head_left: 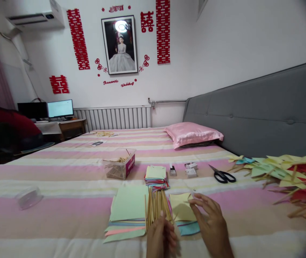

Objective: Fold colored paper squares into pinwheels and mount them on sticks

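Note:
My right hand [213,224] pinches the upper right corner of a pale yellow paper square [181,209], which lies on blue and other coloured sheets. Over the near end of a row of thin wooden sticks [156,204] is my left hand [159,234], its fingers curled and thumb up; whether anything is in it is hidden. Left of the sticks lies a stack of larger coloured paper sheets [130,204], pale green on top. Just beyond the sticks sits a pile of smaller paper squares [155,172].
Beyond the papers stand a clear plastic box [116,170] of sticks, small white boxes [191,172] and black-handled scissors [224,176]. Paper pinwheels [298,175] heap at right. A clear lid [29,197] lies left. A pink pillow [194,134] rests near the headboard [263,93]. Someone in red [10,123] is at far left.

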Demonstrator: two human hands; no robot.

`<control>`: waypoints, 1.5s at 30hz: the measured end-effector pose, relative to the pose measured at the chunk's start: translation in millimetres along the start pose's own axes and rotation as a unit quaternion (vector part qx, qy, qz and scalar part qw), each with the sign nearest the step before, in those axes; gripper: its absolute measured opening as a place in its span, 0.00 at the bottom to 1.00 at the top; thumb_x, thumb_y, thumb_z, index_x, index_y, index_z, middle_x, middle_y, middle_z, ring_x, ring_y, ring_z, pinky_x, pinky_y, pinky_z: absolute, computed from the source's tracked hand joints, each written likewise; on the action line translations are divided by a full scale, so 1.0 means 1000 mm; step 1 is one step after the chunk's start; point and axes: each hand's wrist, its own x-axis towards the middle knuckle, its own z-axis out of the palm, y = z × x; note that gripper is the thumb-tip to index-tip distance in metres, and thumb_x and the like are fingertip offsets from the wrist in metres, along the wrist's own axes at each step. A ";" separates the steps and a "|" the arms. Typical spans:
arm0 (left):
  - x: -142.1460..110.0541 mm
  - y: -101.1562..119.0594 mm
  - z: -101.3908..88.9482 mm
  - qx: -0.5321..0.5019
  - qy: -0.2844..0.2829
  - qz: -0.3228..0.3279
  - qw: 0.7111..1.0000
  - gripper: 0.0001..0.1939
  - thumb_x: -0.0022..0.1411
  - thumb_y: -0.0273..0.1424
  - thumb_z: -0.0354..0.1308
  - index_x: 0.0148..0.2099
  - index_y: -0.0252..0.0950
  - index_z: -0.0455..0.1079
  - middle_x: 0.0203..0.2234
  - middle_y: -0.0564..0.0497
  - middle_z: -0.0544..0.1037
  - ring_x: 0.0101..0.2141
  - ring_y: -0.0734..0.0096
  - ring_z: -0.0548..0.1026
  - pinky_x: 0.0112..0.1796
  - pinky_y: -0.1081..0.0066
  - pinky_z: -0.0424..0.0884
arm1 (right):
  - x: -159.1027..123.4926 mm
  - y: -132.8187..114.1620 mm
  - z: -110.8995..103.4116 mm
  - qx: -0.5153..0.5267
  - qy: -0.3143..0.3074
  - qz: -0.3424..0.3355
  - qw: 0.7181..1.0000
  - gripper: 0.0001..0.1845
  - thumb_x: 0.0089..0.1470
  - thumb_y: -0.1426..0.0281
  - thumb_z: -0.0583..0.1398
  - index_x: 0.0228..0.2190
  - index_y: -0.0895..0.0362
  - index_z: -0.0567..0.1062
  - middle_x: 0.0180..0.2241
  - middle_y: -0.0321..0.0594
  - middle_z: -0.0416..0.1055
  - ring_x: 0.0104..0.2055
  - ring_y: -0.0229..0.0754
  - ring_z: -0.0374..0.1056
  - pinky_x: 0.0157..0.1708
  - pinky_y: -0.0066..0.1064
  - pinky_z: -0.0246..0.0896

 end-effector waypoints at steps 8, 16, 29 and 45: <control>-0.003 0.004 0.009 -0.080 -0.097 -0.051 0.991 0.33 0.42 0.58 0.54 0.30 0.29 0.76 0.15 0.46 0.76 0.17 0.68 0.74 0.15 0.75 0.64 | -0.011 0.025 -0.010 0.272 -0.042 0.074 0.959 0.12 0.49 0.59 0.58 0.23 0.54 0.72 0.58 0.50 0.55 0.59 0.54 0.52 0.49 0.41 0.60; -0.020 0.012 0.017 -0.088 -0.104 0.022 0.990 0.21 0.45 0.44 0.62 0.38 0.34 0.76 0.31 0.41 0.81 0.35 0.52 0.77 0.35 0.62 0.70 | -0.012 0.007 -0.017 0.340 -0.136 0.099 0.925 0.13 0.49 0.66 0.58 0.16 0.55 0.70 0.53 0.49 0.64 0.55 0.51 0.60 0.51 0.42 0.55; -0.016 -0.001 0.009 -0.008 -0.117 0.002 0.993 0.24 0.38 0.36 0.69 0.38 0.26 0.76 0.28 0.36 0.81 0.29 0.52 0.78 0.33 0.62 0.71 | -0.016 -0.004 -0.017 0.361 -0.169 0.136 0.907 0.11 0.47 0.73 0.58 0.16 0.56 0.71 0.47 0.47 0.68 0.48 0.47 0.66 0.44 0.35 0.61; -0.016 0.009 0.011 -0.124 0.104 0.069 0.984 0.27 0.43 0.28 0.67 0.47 0.29 0.67 0.29 0.42 0.82 0.35 0.54 0.78 0.34 0.64 0.75 | -0.038 -0.025 -0.009 0.263 -0.155 0.007 0.952 0.15 0.45 0.73 0.57 0.38 0.51 0.74 0.23 0.35 0.75 0.20 0.37 0.67 0.22 0.25 0.65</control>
